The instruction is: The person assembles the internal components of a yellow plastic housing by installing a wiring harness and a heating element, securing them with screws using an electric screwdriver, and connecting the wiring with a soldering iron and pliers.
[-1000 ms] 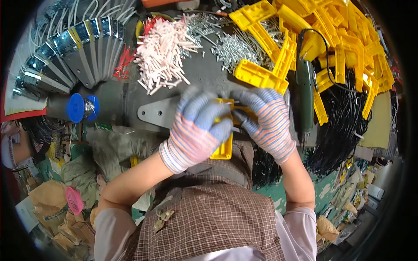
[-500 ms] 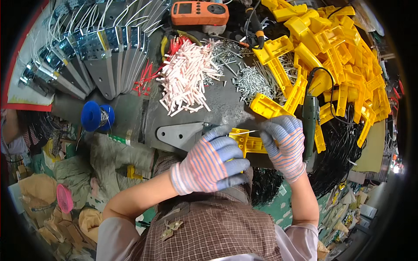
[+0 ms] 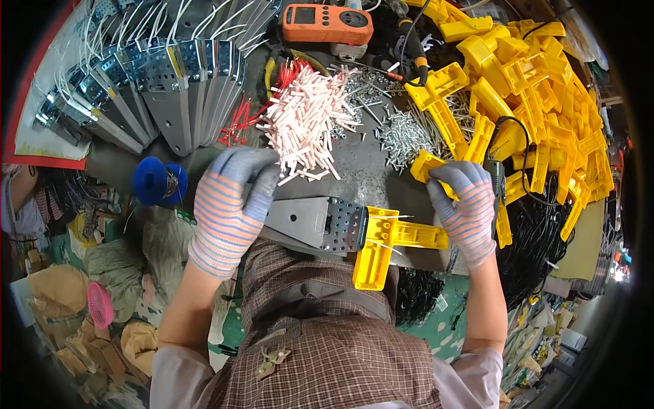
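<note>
A grey metal bracket (image 3: pixel 306 221) with a perforated end lies on the bench edge in front of me. A yellow plastic T-shaped part (image 3: pixel 385 245) sits against that perforated end. My left hand (image 3: pixel 228 208), in a striped glove with grey fingertips, is curled over the bracket's left end. My right hand (image 3: pixel 466 208), in the same kind of glove, has its fingers closed round another yellow plastic part (image 3: pixel 421 163) at the edge of the yellow pile, and its palm is close to the T-shaped part's right tip.
A heap of pale pink tubes (image 3: pixel 306 116) and loose screws (image 3: pixel 402 129) lies behind the bracket. A big pile of yellow parts (image 3: pixel 538 88) fills the right. Wired metal brackets (image 3: pixel 157 82) fan out at left, beside a blue spool (image 3: pixel 160 180). An orange meter (image 3: pixel 327 24) sits at the back.
My hands were together over the yellow part and have moved apart. The left one went left along the bracket; the right one went right to the yellow pile. Bracket and T-shaped part now show.
</note>
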### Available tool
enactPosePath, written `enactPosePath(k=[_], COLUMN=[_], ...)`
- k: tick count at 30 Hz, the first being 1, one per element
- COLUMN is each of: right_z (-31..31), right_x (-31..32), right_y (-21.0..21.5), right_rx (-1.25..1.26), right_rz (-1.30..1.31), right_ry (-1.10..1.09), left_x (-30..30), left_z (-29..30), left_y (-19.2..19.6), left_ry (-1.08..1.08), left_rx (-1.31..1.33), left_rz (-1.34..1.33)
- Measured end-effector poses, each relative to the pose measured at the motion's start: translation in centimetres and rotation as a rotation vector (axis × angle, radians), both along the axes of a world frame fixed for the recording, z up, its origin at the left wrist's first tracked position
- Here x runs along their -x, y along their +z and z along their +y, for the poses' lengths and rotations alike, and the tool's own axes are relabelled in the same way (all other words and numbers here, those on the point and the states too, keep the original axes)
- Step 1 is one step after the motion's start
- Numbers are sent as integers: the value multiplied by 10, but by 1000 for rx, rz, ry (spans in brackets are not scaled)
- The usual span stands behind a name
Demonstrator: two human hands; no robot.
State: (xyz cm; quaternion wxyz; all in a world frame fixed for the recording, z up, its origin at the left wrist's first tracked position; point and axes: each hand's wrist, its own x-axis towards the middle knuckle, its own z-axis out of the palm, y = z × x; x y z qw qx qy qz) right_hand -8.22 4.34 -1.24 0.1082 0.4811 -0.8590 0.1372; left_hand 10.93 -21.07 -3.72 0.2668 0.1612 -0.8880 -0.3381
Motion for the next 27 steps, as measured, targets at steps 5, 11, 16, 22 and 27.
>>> enactPosePath(k=[5, 11, 16, 22, 27], right_z=[-38, 18, 163, 214, 184], right_x=[-6, -19, -2, 45, 80], right_y=[7, 16, 32, 61, 62], right_rx=[40, 242, 681, 195, -424], right_rz=[-114, 11, -55, -66, 141], right_ry=[120, 28, -666, -895, -978], left_x=[26, 35, 10, 41, 42], left_z=[-1, -5, 1, 55, 80], left_y=[-7, -33, -18, 15, 30], left_ry=[-165, -152, -117, -291, -532], left_rx=[329, 268, 91, 26, 167], left_rz=[-166, -164, 147, 206, 195])
